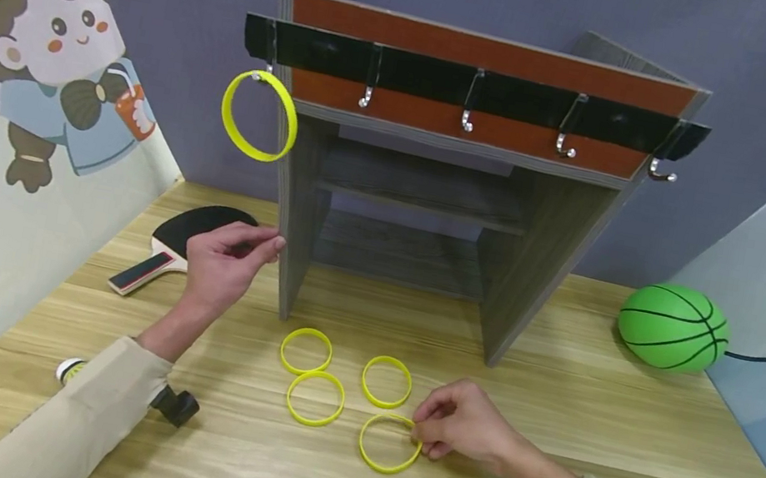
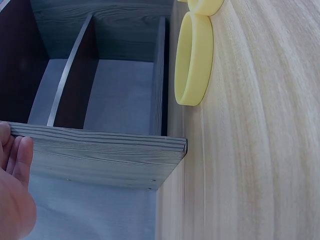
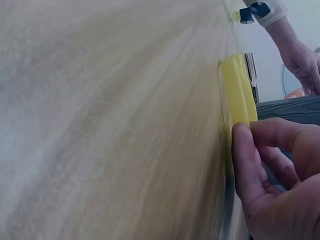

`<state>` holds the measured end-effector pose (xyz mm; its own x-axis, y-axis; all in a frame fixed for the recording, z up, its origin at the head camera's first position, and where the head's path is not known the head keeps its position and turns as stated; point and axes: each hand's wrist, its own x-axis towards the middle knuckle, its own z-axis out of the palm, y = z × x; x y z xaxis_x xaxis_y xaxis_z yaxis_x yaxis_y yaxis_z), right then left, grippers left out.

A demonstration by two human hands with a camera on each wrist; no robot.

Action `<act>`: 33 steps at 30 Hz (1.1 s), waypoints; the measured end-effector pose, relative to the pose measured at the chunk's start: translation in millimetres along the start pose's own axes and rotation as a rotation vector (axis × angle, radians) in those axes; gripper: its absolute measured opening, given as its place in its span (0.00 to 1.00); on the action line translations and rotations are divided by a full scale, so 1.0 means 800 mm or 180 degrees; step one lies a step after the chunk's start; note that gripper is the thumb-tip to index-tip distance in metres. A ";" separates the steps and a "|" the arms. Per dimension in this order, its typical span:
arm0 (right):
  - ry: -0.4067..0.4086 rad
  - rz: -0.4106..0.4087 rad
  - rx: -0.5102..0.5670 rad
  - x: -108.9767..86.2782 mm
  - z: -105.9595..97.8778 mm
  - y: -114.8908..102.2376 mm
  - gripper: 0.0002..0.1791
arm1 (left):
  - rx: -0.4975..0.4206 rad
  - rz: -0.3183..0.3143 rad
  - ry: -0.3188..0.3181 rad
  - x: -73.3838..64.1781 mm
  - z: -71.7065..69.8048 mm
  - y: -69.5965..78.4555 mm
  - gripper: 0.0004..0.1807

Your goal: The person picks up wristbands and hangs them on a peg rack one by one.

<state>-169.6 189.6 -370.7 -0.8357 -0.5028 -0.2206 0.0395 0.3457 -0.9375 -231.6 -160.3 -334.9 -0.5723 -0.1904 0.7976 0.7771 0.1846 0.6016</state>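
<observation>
My right hand (image 1: 462, 421) pinches a yellow wristband (image 1: 385, 467) between thumb and fingers; the band lies at table level. The right wrist view shows the band (image 3: 237, 90) edge-on at the fingertips. Beside it on the table lie several more yellow wristbands (image 1: 390, 359). Another yellow wristband (image 1: 292, 114) hangs from the leftmost hook of a grey wooden shelf (image 1: 557, 243). Below that hook, my left hand (image 1: 223, 259) has curled fingers at the front edge of the shelf's left side panel (image 2: 100, 137), apparently pinching it; the left wrist view cuts off part of the hand.
A black strip (image 1: 425, 77) across the shelf's top carries several metal hooks (image 1: 467, 122). Behind my left hand lies a table tennis paddle (image 1: 203, 226). A green ball (image 1: 672, 328) sits at the right, by the wall. A small yellow-and-white object (image 1: 68, 369) is partly covered by my left sleeve.
</observation>
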 end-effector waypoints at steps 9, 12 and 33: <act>-0.0022 0.0004 0.0178 -0.004 -0.014 -0.002 0.06 | 0.0059 -0.0016 -0.0046 0.003 0.005 0.021 0.07; -0.0004 -0.0037 0.0230 -0.006 -0.021 -0.004 0.05 | 0.0089 -0.0036 -0.0056 0.005 0.007 0.032 0.07; 0.0302 -0.0285 0.0493 -0.014 -0.070 -0.056 0.03 | -0.0002 0.0070 -0.0005 0.001 0.005 -0.007 0.07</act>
<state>-192.8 223.8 -310.9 -0.8873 -0.4467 -0.1149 0.0403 0.1732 -0.9841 -237.3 -157.9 -337.2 -0.5554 -0.1849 0.8108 0.7897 0.1881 0.5839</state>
